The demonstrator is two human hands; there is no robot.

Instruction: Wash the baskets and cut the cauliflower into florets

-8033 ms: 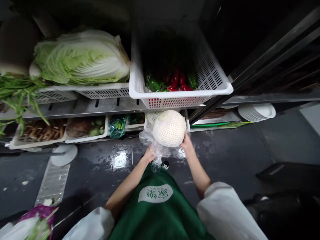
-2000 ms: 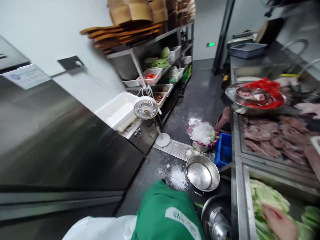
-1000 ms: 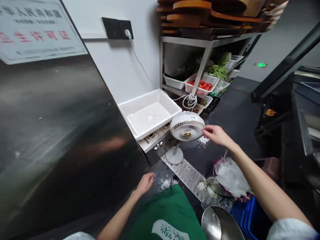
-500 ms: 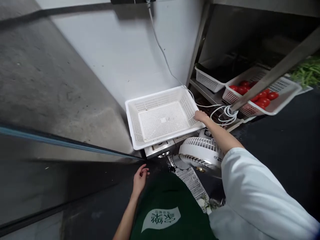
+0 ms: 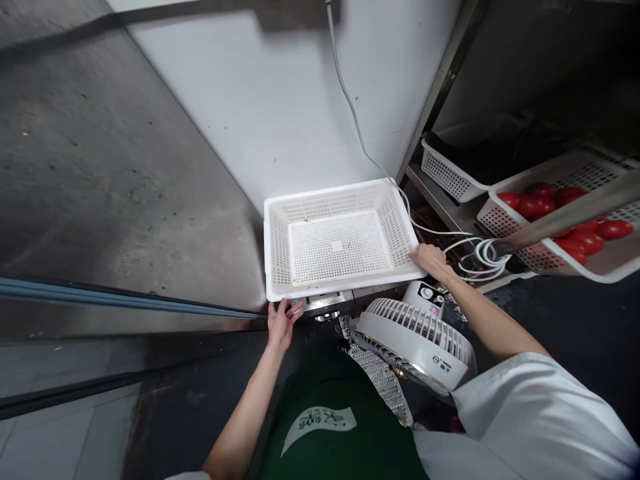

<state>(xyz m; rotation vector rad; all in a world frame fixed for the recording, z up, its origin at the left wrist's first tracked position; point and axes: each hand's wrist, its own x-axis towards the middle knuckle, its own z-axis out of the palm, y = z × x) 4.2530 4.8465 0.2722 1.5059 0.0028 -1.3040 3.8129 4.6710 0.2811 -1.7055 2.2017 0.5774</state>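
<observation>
A white perforated plastic basket (image 5: pixel 340 243) stands on a metal appliance (image 5: pixel 325 303) against the wall, with nothing but small specks inside. My right hand (image 5: pixel 431 260) grips its right rim near the front corner, fingers curled over the edge. Below the front left corner is my left hand (image 5: pixel 283 325), fingers apart and fingertips close under the rim; whether they touch it I cannot tell. Just in front of my right forearm sits a white fan (image 5: pixel 415 340), tilted over.
At right, a shelf (image 5: pixel 440 197) bears a white basket of red tomatoes (image 5: pixel 580 233) and another white basket (image 5: pixel 453 177). A coiled white cable (image 5: pixel 487 257) hangs by the metal post (image 5: pixel 565 220). A steel panel (image 5: pixel 200 220) rises at left.
My left hand has risen to the basket's front left corner and its fingers have spread. My right hand stays on the right rim. The view has shifted a little.
</observation>
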